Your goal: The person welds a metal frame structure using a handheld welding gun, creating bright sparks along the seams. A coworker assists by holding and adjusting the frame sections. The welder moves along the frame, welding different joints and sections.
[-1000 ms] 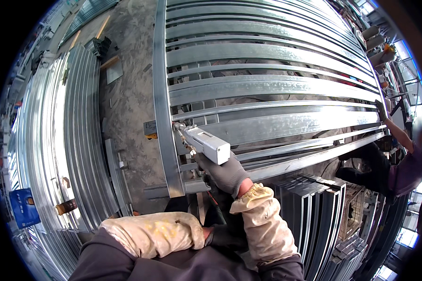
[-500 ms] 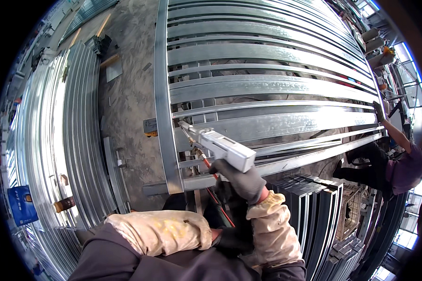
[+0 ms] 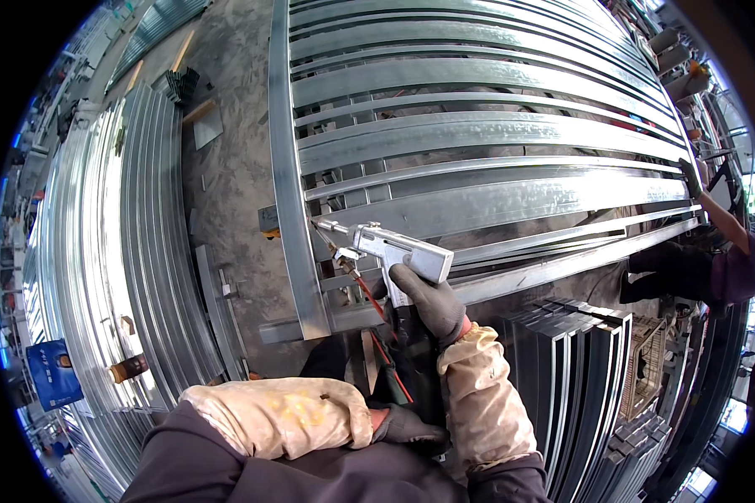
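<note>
My gloved right hand is closed round the handle of a silver, pistol-shaped welding gun. The gun's narrow nozzle points left, with its tip close to the inner edge of a galvanized steel end tube. Beside the tip lies the left end of a wide flat steel bar. A thin red hose and a thick black cable sleeve run down from the gun. Low at my waist, my gloved left hand is closed on the black sleeve, its fingertips partly hidden.
Across the frame, another person's gloved hand rests on its right end. Stacked dark rectangular tubes stand at lower right, near a wire crate. Long shiny profiles fill the left, with a blue packet on them.
The gun has turned more side-on to me, and its handle now shows. My left hand shows more clearly on the sleeve. The whole view has shifted slightly.
</note>
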{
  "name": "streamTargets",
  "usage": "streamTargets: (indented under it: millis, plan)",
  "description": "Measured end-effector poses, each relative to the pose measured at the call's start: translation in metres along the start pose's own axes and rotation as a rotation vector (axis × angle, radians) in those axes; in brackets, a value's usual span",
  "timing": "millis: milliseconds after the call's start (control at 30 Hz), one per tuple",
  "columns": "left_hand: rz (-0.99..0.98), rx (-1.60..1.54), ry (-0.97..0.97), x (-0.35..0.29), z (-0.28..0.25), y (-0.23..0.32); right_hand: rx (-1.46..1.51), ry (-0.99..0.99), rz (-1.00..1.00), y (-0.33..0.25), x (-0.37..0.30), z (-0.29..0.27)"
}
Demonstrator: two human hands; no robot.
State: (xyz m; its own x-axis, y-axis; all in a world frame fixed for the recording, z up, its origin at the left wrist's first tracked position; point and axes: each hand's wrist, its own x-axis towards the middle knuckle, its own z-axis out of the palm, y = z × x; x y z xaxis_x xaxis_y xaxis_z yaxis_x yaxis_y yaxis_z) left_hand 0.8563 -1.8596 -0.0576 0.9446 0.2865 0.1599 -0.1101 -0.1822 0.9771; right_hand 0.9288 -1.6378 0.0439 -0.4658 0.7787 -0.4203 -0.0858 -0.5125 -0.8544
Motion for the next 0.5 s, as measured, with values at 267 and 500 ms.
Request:
streamTargets:
  millis: [267, 500]
  plan:
    - [-0.430, -0.477, -0.034, 0.000, 0.004, 0.002, 0.028, -0.029, 0.018, 0.005, 0.002, 0.001]
    - [-0.381, -0.441, 0.017, 0.002, 0.000, 0.009, -0.006, 0.000, -0.044, 0.007, 0.002, 0.002]
